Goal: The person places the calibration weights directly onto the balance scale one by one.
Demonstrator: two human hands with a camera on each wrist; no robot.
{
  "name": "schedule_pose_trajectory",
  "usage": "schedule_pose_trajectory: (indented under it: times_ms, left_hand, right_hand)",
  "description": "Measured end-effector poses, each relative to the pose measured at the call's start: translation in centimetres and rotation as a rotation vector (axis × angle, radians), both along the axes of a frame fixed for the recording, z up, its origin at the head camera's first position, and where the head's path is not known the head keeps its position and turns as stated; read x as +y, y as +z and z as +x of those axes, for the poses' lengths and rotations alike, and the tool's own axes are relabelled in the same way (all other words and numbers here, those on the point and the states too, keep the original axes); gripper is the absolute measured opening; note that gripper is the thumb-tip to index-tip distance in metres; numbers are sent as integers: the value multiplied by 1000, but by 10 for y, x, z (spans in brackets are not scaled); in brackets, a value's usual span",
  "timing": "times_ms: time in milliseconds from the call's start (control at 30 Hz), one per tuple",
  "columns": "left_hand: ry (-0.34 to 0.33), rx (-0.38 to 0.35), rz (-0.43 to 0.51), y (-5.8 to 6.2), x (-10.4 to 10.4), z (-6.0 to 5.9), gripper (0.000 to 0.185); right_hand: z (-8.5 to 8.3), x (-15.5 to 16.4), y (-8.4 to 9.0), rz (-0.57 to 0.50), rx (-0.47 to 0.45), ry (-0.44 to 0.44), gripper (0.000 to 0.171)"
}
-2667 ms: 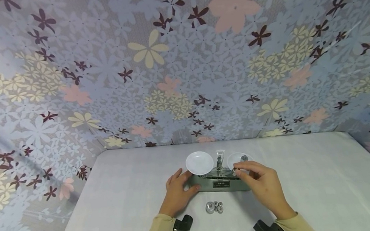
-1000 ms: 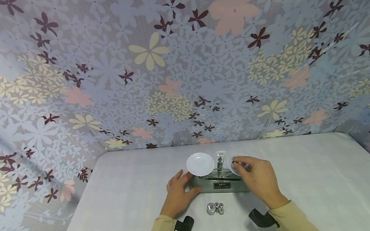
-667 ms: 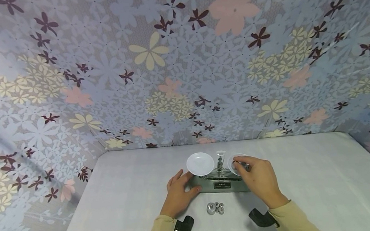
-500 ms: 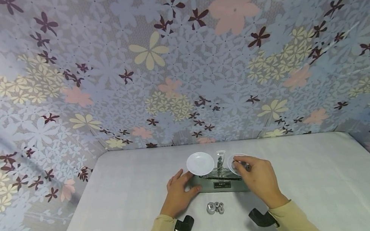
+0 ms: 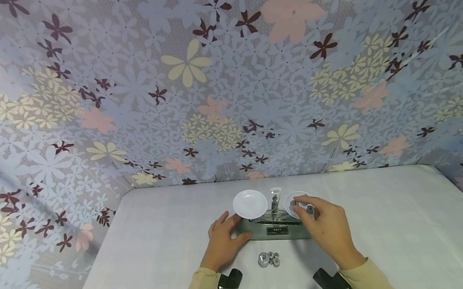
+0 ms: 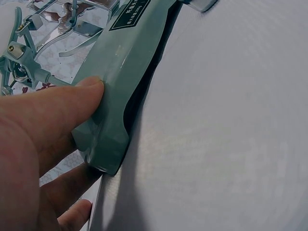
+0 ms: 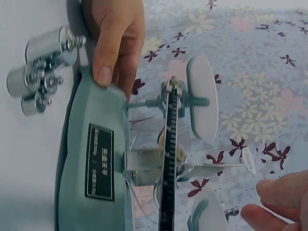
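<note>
A green table balance (image 5: 258, 232) stands on the table, its white left pan (image 5: 250, 204) sitting bare. My left hand (image 5: 223, 242) grips the left end of its base, thumb (image 6: 82, 96) on the front and fingers behind. Over the right pan (image 5: 301, 193) is my right hand (image 5: 330, 225), thumb and index fingertip slightly parted. A small metal weight (image 5: 293, 203) stands in that pan beside these fingertips. Another weight (image 5: 310, 209) lies there too, partly behind the hand. In the right wrist view nothing shows between the fingertips, and a weight's knob (image 7: 232, 211) shows past them.
In front of the balance, a larger metal weight (image 5: 263, 259) stands with several smaller weights (image 5: 274, 260) on the white tabletop (image 5: 162, 248). A flowered cloth wall (image 5: 225, 92) rises behind the table.
The right hand has lowered a pinched weight into the right pan, and its fingertips have now parted from it. The left hand has stayed on the base.
</note>
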State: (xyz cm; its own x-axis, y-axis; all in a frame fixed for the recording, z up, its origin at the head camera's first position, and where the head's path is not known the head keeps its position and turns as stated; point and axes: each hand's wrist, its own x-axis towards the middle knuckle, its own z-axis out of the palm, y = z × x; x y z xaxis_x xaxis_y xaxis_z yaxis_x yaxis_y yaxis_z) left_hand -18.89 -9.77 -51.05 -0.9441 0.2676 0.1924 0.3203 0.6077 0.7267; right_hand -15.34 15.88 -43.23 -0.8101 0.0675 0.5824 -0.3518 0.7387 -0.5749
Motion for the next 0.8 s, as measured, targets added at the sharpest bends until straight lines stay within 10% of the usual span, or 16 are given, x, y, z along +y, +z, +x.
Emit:
schedule_pose_trajectory:
  times_ms: [800]
  left_hand:
    - [3,-8,-7,-3,0,-2,55]
  right_hand:
    - [24,-15,-7,-117,-3,72,24]
